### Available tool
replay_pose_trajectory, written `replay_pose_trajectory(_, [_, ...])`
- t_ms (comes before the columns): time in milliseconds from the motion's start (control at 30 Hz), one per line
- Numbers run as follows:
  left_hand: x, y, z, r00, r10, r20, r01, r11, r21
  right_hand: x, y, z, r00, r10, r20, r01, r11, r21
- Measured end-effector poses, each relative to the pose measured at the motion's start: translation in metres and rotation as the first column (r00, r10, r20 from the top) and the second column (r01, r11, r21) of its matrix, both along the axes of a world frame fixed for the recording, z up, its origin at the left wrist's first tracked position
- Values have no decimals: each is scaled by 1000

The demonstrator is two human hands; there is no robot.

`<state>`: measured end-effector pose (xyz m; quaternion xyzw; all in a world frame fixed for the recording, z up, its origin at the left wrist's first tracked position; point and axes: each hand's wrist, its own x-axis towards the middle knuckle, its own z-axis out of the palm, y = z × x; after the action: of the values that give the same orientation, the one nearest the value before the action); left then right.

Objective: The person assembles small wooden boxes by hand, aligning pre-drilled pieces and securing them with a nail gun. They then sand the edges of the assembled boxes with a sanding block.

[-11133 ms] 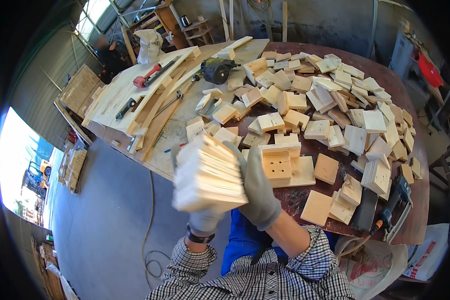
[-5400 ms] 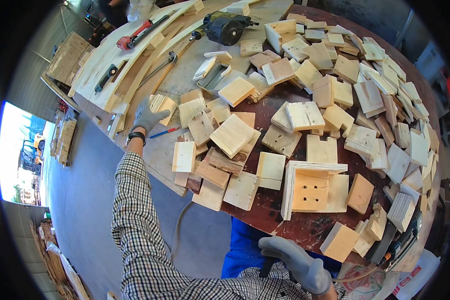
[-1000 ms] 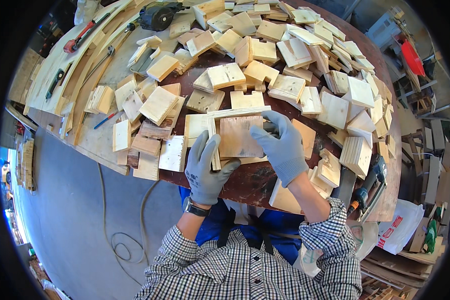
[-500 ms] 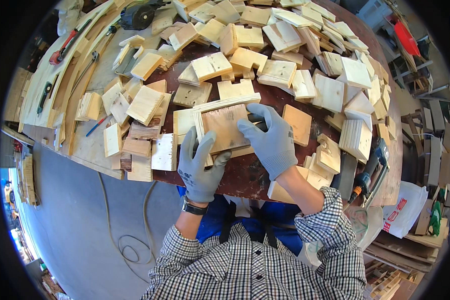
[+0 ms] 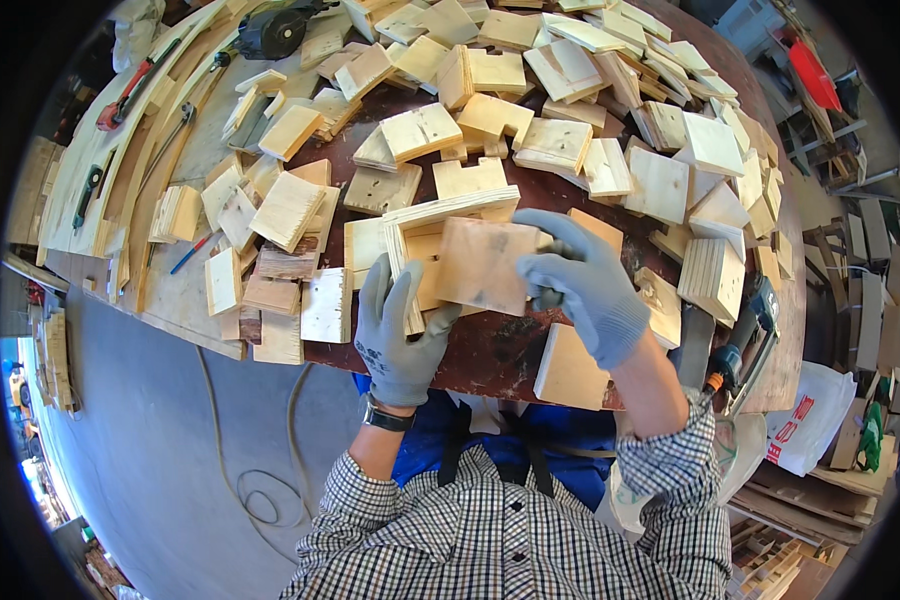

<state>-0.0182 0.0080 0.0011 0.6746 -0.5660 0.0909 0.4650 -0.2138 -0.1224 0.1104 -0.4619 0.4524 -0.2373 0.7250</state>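
Observation:
My left hand point(image 5: 398, 340), in a grey glove, grips the lower left corner of a plywood frame point(image 5: 454, 207) with thumb and fingers. The frame's left and far sides show pale layered edges and meet at a corner. A flat brownish wooden block point(image 5: 487, 266) is pinched by its right edge in my gloved right hand point(image 5: 588, 290). The block hangs over the frame's right part and hides it. Inside the frame, left of the block, more light wood shows. A square board point(image 5: 570, 368) lies near the table edge, below my right wrist.
Heaps of plywood offcuts point(image 5: 560, 147) cover the dark red table point(image 5: 470, 355). A power tool point(image 5: 735, 355) lies at the right edge, another black one point(image 5: 273, 33) at the far left. Long strips, a red-handled tool point(image 5: 117, 112) and a blue pencil-like stick point(image 5: 190, 255) lie left.
My right hand has moved right and toward me, lifting the brownish block out of the frame. My left hand keeps its hold on the frame.

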Motion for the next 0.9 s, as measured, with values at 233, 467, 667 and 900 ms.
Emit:
replay_pose_trajectory(233, [-2, -1, 2, 1000, 12, -10, -11, 998, 57, 5, 51, -2, 954, -264, 146, 250, 962, 107])
replay_pose_trajectory(467, [-6, 3, 5, 993, 49, -108, -38, 994, 99, 18, 64, -12, 918, -352, 184, 337, 936, 105])
replay_pose_trajectory(667, [-1, 1, -1, 999, 24, -32, -21, 996, 88, 28, 66, -23, 968, -252, -9, 250, 963, -102])
replay_pose_trajectory(900, [-3, 0, 1, 992, 32, -119, -23, 997, 74, 36, 72, -42, 925, -225, -306, 68, 890, -450])
